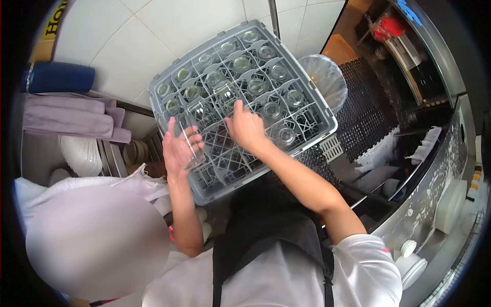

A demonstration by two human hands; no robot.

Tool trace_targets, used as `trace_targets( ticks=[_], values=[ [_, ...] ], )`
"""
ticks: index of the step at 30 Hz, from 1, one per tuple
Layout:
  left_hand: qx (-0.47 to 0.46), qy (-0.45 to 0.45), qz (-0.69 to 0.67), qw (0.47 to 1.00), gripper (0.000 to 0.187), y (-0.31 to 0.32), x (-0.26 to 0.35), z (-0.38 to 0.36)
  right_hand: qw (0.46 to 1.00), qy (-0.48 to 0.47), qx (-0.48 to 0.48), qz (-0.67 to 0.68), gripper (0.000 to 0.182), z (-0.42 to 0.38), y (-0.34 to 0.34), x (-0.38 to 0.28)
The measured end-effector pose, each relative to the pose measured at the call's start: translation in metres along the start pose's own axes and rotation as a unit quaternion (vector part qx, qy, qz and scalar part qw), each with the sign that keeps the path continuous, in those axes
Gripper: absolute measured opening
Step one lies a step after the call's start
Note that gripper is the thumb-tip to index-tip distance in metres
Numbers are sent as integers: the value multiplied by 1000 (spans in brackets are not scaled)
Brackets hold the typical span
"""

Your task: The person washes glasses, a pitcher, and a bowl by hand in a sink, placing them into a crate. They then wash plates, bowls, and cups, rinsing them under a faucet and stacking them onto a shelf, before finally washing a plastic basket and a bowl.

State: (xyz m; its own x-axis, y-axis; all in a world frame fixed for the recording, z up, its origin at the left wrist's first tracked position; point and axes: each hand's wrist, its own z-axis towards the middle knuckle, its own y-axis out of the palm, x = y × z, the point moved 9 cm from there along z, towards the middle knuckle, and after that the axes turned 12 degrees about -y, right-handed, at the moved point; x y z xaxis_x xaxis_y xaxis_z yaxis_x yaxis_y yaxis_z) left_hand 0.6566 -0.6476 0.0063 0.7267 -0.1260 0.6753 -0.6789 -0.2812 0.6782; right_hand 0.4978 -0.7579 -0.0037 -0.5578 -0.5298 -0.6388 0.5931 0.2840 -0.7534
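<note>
A clear, straight-sided glass tumbler [190, 144] is being held in the left hand [178, 153]; its grip is being wrapped loosely around the side, with the glass slanting across the palm above the near-left part of a grey plastic compartment rack [326, 120]. Other clear, round glasses [241, 64] are being held apart by the rack's dividers. The right hand [248, 130] is being held over the middle of the rack, fingers partly curled, beside another clear glass [224, 94]; whether its grip is being closed on that glass cannot be told for certain, as the fingertips are being lost against the clutter of glass and lattice.

For good handling, the tumbler is probably best being supported by light, even pressure around its body, clear of the rim. Wrists are best being carried above the divider edges, and glass is best being moved slowly, without knocking its neighbours.
</note>
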Motion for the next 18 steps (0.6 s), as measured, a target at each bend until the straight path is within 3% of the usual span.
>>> trace_targets(
  ticks=[1, 6, 9, 11, 16, 18],
  values=[
    [3, -1, 3, 1000, 60, 8, -4, 1, 999, -5, -2, 48, 36, 11, 16, 17],
    [40, 47, -14, 998, 57, 33, -15, -6, 999, -16, -22, 44, 31, 23, 20, 20],
    [39, 69, -15, 997, 56, 38, -13, -20, 992, -71, -61, 81, 31, 12, 30, -9],
    [43, 82, -14, 996, 59, 32, -8, -28, 983, -99, -136, 73, 29, 7, 38, -45],
    [59, 103, 17, 993, 66, 28, 20, -37, 990, -115, -76, 23, 10, 39, 59, -68],
    [62, 98, 31, 993, 69, 32, 26, -36, 993, -114, -32, 32, 20, 37, 77, -58]
  ],
)
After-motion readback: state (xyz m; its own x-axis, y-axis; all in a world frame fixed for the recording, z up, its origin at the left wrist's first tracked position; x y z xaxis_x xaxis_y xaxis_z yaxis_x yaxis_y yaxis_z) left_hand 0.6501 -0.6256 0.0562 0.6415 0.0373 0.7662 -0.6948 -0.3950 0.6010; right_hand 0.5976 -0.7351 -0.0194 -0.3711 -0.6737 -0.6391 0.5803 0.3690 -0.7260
